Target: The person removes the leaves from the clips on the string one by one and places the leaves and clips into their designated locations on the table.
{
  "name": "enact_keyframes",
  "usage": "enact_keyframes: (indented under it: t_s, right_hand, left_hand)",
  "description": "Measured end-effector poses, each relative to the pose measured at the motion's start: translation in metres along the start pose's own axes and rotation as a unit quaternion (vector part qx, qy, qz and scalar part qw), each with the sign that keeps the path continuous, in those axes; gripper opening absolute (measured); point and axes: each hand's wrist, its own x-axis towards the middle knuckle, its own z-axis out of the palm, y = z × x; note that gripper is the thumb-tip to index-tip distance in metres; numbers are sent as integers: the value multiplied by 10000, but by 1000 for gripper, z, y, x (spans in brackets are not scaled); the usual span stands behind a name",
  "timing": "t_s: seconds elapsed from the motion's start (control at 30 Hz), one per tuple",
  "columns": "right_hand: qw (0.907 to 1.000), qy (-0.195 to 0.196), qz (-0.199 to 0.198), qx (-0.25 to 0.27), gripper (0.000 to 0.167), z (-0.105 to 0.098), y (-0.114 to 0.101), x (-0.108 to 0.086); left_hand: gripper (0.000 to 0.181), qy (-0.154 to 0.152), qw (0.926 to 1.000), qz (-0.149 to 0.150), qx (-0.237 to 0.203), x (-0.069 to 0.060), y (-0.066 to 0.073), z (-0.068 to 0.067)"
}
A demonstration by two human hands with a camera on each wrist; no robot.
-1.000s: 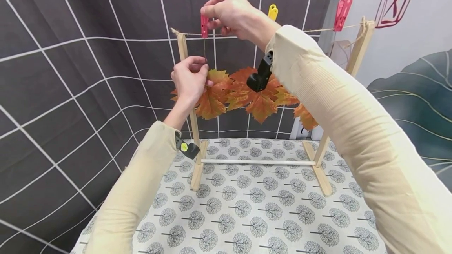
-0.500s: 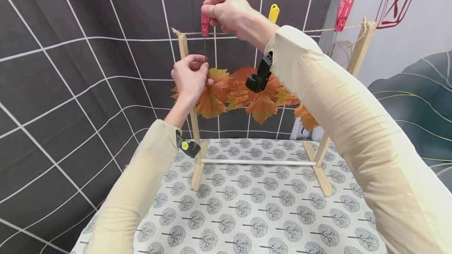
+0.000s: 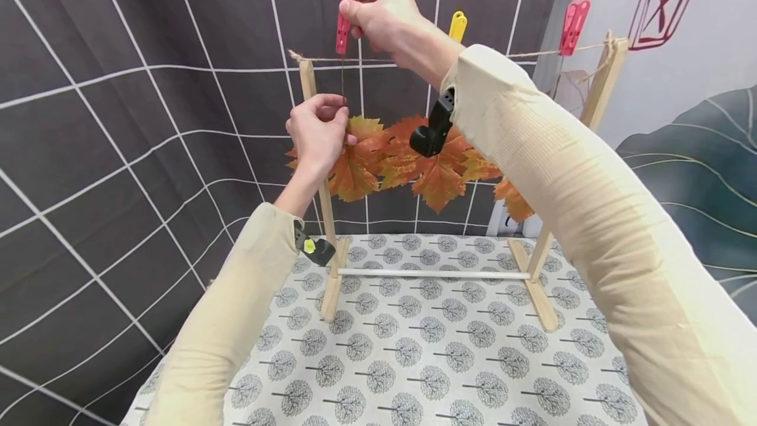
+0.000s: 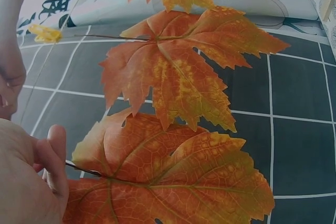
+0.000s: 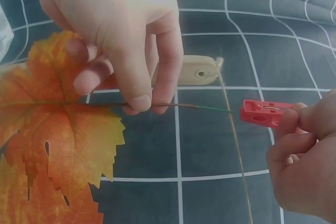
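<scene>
My left hand (image 3: 316,133) pinches the thin stem (image 5: 176,105) of an orange-yellow artificial maple leaf (image 3: 357,166) between thumb and forefinger. The stem's green wire tip points up and crosses the twine (image 5: 239,156) in the right wrist view. Above, my right hand (image 3: 384,15) grips a red clothespin (image 3: 342,35) by its handle end. In the right wrist view the clothespin (image 5: 262,114) is just off the twine, its nose close to the stem tip. Another maple leaf (image 4: 173,66) hangs beside the held one.
The twine runs between two wooden posts (image 3: 603,81) of a stand with a white crossbar (image 3: 432,273). A yellow clothespin (image 3: 457,26) and a pink clothespin (image 3: 573,27) sit on the twine to the right. A tree-print cloth (image 3: 408,354) lies beneath; a dark grid curtain (image 3: 177,31) hangs behind.
My right hand has lifted slightly, and the red clothespin has come up from the twine. My left hand stays nearly still with the leaf stem.
</scene>
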Motion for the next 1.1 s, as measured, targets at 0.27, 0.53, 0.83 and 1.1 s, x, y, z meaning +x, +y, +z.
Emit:
enact_keyframes:
  t_s: [0.27, 0.53, 0.83, 1.1]
  right_hand:
    - [9992, 79, -35, 393, 10, -1, -5, -4]
    - [9991, 1, -123, 411, 13, -2, -5, -9]
    - [9994, -109, -128, 305, 23, -5, 1, -16]
    - [9992, -297, -49, 269, 28, -9, 8, -17]
  left_hand:
    - [15, 2, 10000, 18, -30, 0, 1, -2]
    - [14, 134, 9998, 85, 127, 0, -3, -7]
    - [16, 145, 9997, 89, 195, -3, -9, -16]
    - [15, 182, 9992, 92, 344, -3, -8, -19]
